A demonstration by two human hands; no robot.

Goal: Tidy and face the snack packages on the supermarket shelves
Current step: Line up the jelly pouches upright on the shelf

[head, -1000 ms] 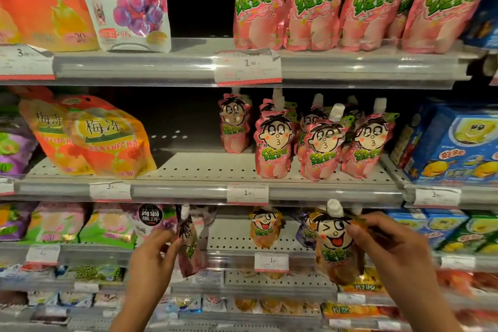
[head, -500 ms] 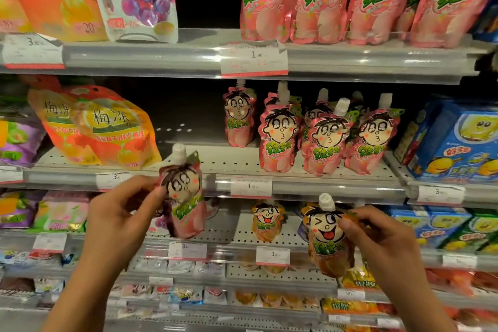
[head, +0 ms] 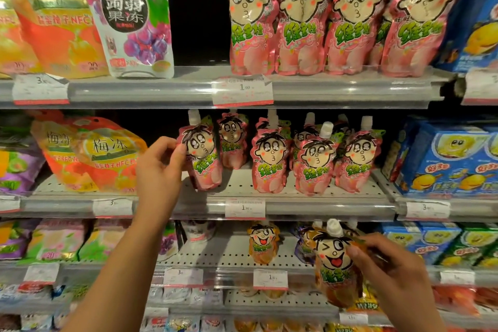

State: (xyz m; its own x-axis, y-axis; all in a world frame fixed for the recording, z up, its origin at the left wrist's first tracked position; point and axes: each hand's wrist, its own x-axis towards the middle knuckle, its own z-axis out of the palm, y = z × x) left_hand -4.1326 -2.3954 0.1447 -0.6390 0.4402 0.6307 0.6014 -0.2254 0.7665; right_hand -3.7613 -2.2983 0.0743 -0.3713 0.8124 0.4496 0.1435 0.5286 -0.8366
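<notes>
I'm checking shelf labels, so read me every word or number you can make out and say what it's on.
"蒟蒻果冻": white grape bag, top shelf.
"梅冻": orange bag, middle shelf.
"1.90": price tag under the big pink pouches.
"1.90": tag below the left hand's pink pouch.
Other tags: blurred.

White grape bag (head: 134, 16), top shelf left: "蒟蒻果冻". Orange bags (head: 107, 153), mid shelf left: "梅冻", w/ "NFC" lower down. Orange bag (head: 58, 13), top shelf far left: "NFC", "20". Price tags: top shelf rail (head: 242, 90) "1.90"; mid shelf rail (head: 245, 208) "1.90"; mid rail left tag (head: 112, 207) "3". Pink pouches' green lettering: can't read for sure.
</notes>
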